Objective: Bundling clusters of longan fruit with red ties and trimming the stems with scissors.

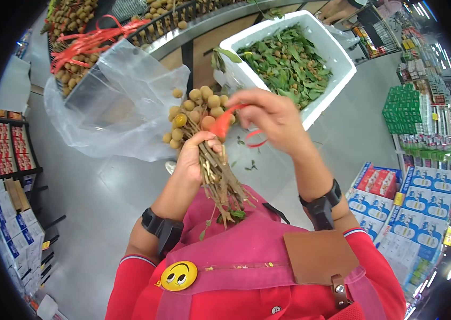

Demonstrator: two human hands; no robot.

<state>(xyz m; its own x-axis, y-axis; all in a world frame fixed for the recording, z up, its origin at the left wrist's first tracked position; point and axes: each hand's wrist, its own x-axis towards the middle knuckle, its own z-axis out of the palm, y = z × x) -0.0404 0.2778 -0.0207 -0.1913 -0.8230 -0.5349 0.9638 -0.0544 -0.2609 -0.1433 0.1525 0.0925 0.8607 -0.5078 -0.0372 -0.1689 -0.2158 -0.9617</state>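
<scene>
My left hand (195,156) is closed around the woody stems of a bunch of longans (199,108), its round tan fruit above the fist and the cut stems (219,176) hanging below towards my apron. Red plastic ribbon (221,124) lies against the bunch just above my left thumb. My right hand (271,118), slightly blurred, pinches the ribbon's end between thumb and fingers, to the right of the fruit; a loop of it hangs under the fingers. Some leaves show at the lower stem ends.
A white foam box (347,76) at the upper right holds leafy longan sprigs. Upper left, a clear plastic bag (121,116) hangs beside longans in black crates (161,20), with red ribbons (97,36) on top. Stacked goods (421,200) stand right, shelves (15,148) left.
</scene>
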